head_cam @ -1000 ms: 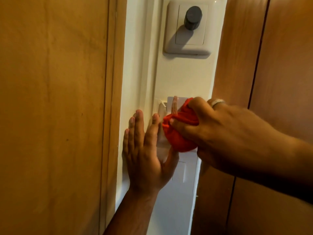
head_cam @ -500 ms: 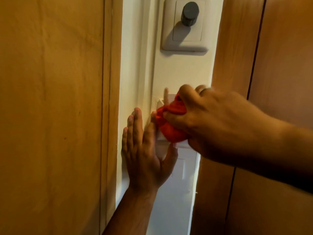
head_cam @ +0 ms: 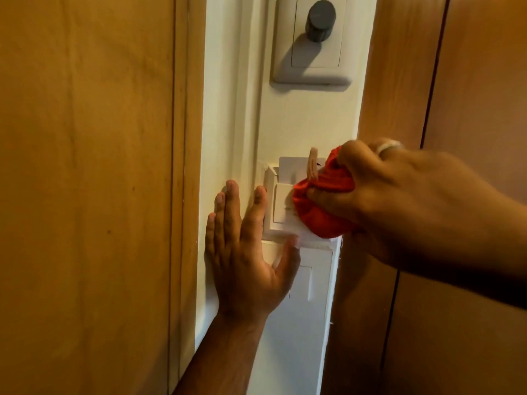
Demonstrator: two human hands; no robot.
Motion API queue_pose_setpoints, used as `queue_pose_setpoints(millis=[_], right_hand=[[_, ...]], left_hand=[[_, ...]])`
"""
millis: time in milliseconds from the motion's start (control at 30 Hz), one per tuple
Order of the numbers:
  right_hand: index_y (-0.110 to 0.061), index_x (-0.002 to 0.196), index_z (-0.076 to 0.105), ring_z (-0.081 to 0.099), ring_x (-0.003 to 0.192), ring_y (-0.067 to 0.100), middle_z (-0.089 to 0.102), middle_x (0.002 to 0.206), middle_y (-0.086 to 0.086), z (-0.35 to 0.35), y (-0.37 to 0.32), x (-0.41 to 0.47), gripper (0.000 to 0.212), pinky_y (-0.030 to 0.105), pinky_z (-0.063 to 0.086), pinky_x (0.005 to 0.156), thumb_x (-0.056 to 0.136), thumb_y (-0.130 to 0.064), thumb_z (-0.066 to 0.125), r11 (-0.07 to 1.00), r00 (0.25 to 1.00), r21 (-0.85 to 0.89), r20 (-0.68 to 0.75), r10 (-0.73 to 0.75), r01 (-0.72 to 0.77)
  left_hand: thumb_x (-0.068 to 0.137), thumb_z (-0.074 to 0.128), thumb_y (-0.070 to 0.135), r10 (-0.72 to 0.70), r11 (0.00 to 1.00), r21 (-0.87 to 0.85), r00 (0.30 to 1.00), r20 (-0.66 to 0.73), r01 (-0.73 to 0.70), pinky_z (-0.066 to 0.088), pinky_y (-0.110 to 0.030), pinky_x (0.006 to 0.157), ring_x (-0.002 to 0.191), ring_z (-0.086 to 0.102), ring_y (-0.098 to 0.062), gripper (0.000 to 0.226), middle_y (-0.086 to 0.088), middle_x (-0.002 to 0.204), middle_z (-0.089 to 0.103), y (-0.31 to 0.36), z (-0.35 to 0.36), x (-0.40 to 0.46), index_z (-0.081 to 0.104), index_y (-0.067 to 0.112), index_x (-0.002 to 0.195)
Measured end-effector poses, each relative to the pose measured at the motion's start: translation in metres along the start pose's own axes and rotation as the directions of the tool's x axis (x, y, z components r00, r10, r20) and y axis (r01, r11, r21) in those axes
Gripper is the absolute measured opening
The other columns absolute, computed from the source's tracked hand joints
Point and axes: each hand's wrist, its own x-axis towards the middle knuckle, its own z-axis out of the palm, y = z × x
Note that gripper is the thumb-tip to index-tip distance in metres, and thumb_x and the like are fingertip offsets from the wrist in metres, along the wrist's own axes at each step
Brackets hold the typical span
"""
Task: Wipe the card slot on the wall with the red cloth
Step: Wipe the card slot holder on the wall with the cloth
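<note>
In the head view, a bunched red cloth (head_cam: 322, 206) is gripped in the right hand (head_cam: 399, 201), the fingers curled tightly around it, and is pressed against the right part of a white plastic card slot (head_cam: 281, 203) mounted on a narrow strip of white wall (head_cam: 308, 121). A pale ring (head_cam: 387, 146) is worn on one finger of that hand. A white card (head_cam: 293, 169) is seated in the top of the slot, and a small light-brown wooden tag (head_cam: 312, 163) is seen standing against it, just beside the upper edge of the cloth. The left hand (head_cam: 245, 252) is laid flat on the wall, fingers spread wide and holding nothing; its index finger lies along the left edge of the slot, and its thumb is placed under the slot's lower edge. Below the slot, a white rectangular switch plate (head_cam: 302, 286) is partly covered by that hand. Higher on the wall, well apart from the slot, a white square plate with a dark grey round knob (head_cam: 320, 20) is fixed. The white strip is flanked by brown wooden panels (head_cam: 85, 195) on both sides.
</note>
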Motion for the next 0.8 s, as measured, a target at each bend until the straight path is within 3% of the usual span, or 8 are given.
queue_pose_setpoints(millis=[100,233,367,533,667,800], right_hand=[[-0.026,0.124,0.054,0.057,0.077,0.032,0.057,0.107,0.017,0.011,-0.008,-0.014,0.066,0.035,0.049,0.049,0.063,-0.039,0.073,0.996,0.996,-0.011,0.028,-0.089,0.09],[-0.022,0.125,0.054,0.055,0.075,0.036,0.055,0.105,0.02,0.007,-0.006,-0.012,0.065,0.036,0.049,0.047,0.064,-0.033,0.073,0.999,0.998,0.027,-0.034,0.043,-0.042],[-0.022,0.125,0.055,0.056,0.074,0.032,0.056,0.105,0.018,0.012,-0.013,-0.02,0.061,0.035,0.049,0.048,0.068,-0.033,0.07,0.999,0.999,-0.02,0.014,-0.038,0.038],[-0.022,0.124,0.054,0.053,0.076,0.034,0.053,0.107,0.019,0.001,0.004,-0.009,0.06,0.034,0.046,0.046,0.068,-0.04,0.068,0.992,0.992,-0.006,-0.024,0.125,-0.125],[-0.031,0.124,0.053,0.054,0.079,0.025,0.055,0.106,0.01,0.008,-0.004,-0.017,0.061,0.031,0.047,0.052,0.068,-0.048,0.067,1.0,0.997,-0.003,0.075,-0.022,0.022],[-0.032,0.126,0.052,0.054,0.079,0.03,0.052,0.108,0.014,0.001,0.017,-0.013,0.064,0.033,0.048,0.05,0.067,-0.055,0.052,0.983,0.983,0.034,0.013,0.181,-0.181]], left_hand=[[0.086,0.046,0.065,0.002,1.0,0.002,1.0,0.004,-0.002,0.007,-0.035,0.124,0.153,0.017,-0.024,0.079,-0.008,0.164,0.024,-0.003,0.001,-0.001,0.033,0.023,0.152],[0.087,0.045,0.064,0.004,1.0,0.01,1.0,0.003,-0.005,0.009,-0.037,0.124,0.153,0.018,-0.025,0.078,-0.009,0.164,0.023,-0.002,0.001,-0.001,0.032,0.024,0.152],[0.088,0.042,0.066,0.003,1.0,0.0,1.0,-0.001,-0.003,0.008,-0.037,0.124,0.154,0.016,-0.023,0.078,-0.007,0.165,0.021,-0.003,0.001,-0.003,0.032,0.024,0.152],[0.087,0.043,0.065,0.004,1.0,0.023,1.0,0.004,-0.004,0.008,-0.036,0.124,0.153,0.016,-0.023,0.078,-0.006,0.164,0.021,-0.003,0.001,-0.001,0.032,0.024,0.152],[0.088,0.039,0.068,0.004,1.0,-0.006,1.0,0.004,-0.004,0.005,-0.034,0.124,0.154,0.015,-0.021,0.077,-0.004,0.165,0.019,-0.003,0.001,-0.002,0.031,0.025,0.152],[0.088,0.041,0.066,-0.004,1.0,0.0,1.0,0.005,0.004,0.003,-0.032,0.124,0.154,0.014,-0.019,0.077,-0.002,0.165,0.017,-0.003,0.0,-0.001,0.03,0.027,0.153]])
